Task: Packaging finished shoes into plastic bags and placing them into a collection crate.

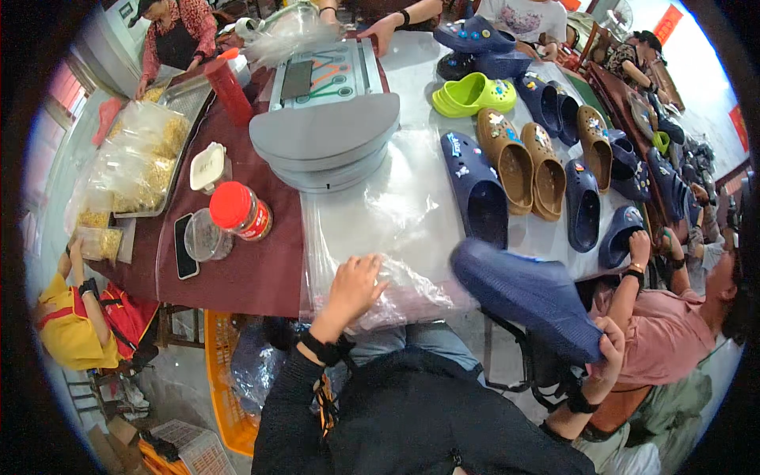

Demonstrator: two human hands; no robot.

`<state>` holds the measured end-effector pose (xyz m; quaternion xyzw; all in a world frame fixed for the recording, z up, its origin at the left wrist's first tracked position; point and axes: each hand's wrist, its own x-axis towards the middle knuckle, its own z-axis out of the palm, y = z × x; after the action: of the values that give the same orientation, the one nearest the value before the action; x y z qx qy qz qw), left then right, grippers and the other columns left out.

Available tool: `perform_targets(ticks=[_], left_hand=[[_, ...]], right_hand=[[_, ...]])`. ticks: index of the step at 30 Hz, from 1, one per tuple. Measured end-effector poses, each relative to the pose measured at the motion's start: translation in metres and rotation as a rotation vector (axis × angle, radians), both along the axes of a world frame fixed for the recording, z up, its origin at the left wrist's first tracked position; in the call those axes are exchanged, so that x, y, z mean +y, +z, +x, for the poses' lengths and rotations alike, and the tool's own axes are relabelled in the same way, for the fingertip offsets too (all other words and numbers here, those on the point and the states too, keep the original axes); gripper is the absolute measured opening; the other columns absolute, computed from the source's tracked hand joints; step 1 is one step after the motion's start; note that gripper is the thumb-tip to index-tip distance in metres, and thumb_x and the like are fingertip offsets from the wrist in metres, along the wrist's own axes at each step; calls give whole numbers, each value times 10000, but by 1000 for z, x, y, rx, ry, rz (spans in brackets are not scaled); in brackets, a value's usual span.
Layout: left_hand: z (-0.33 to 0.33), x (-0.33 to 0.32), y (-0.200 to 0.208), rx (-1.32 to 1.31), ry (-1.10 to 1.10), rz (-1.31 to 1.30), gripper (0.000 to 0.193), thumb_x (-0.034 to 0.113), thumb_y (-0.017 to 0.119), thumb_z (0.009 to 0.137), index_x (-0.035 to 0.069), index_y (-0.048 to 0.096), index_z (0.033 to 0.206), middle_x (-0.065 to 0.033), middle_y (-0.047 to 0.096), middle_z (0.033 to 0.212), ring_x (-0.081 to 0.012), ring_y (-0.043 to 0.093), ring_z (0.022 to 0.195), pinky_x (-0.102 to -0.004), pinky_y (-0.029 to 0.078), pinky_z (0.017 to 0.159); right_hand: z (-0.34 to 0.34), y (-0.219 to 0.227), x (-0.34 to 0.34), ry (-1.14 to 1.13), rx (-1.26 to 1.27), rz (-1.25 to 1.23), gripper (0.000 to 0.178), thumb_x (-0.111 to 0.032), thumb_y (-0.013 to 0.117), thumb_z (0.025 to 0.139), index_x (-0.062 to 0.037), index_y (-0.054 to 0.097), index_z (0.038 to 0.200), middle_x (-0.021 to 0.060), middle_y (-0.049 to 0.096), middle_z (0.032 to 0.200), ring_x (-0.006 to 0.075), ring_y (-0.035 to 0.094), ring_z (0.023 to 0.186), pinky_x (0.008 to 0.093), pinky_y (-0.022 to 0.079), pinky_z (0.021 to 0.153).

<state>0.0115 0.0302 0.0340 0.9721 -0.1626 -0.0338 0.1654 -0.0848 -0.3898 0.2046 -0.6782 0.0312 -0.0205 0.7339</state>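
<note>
My right hand point(611, 348) grips a navy blue foam clog point(526, 289) by one end, holding it tilted past the table's front edge with the ribbed sole side showing. My left hand point(358, 283) lies with fingers stretched out on a stack of clear plastic bags point(380, 206), holding nothing I can see. Right of the bags, clogs stand in rows: a navy one with charms point(477, 186), a pair of brown ones including this nearer clog point(546, 170), and bright green ones point(475, 95).
A grey half-round case point(324, 142) stands behind the bags. To the left are a red-lidded jar point(239, 210), a clear round tub point(207, 235), a phone point(187, 247) and a tray of bagged yellow pieces point(142, 170). A person in pink point(657, 317) sits close on my right, handling another clog.
</note>
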Motion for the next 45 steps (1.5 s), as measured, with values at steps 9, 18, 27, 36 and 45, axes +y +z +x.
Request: perform_targets(ticks=[9, 18, 27, 36, 45], left_hand=[[-2, 3, 27, -36, -108, -129, 856, 520, 726, 673, -32, 472, 1276, -224, 431, 1292, -364, 429, 1164, -450, 350, 979], [-12, 2, 11, -71, -162, 79, 494, 302, 566, 881, 123, 473, 1331, -219, 360, 1393, -389, 364, 1255, -493, 296, 1028], [7, -1, 48, 353, -85, -942, 504, 349, 324, 993, 27, 386, 1376, -166, 414, 1401, -321, 380, 1301, -410, 247, 1075], [-7, -20, 49, 26, -297, -610, 420, 380, 358, 957, 264, 478, 1343, -188, 136, 1519, -440, 125, 1377, -562, 79, 1090], [-21, -40, 83, -96, -511, -351, 374, 347, 401, 933, 369, 528, 1284, -136, 179, 1522, -423, 54, 1397, -631, -41, 1056]], right_hand=[[-6, -27, 5, 317, 239, 101, 430, -346, 720, 697, 44, 544, 742, 95, 545, 725, 156, 485, 673, 271, 351, 596], [-15, -26, 10, 309, 355, 85, 413, -325, 741, 674, 30, 542, 746, 82, 557, 720, 135, 486, 645, 253, 357, 578], [-11, -46, 36, 218, 375, 373, 372, -212, 750, 743, 44, 569, 942, 65, 606, 881, 114, 574, 789, 235, 450, 696], [-4, -46, 83, 344, 429, 507, 254, -152, 658, 849, 8, 561, 1020, 33, 608, 962, 98, 562, 884, 241, 438, 795], [24, -63, 131, 560, 219, -109, 274, -224, 603, 906, -1, 544, 1054, 57, 592, 960, 115, 529, 899, 268, 434, 786]])
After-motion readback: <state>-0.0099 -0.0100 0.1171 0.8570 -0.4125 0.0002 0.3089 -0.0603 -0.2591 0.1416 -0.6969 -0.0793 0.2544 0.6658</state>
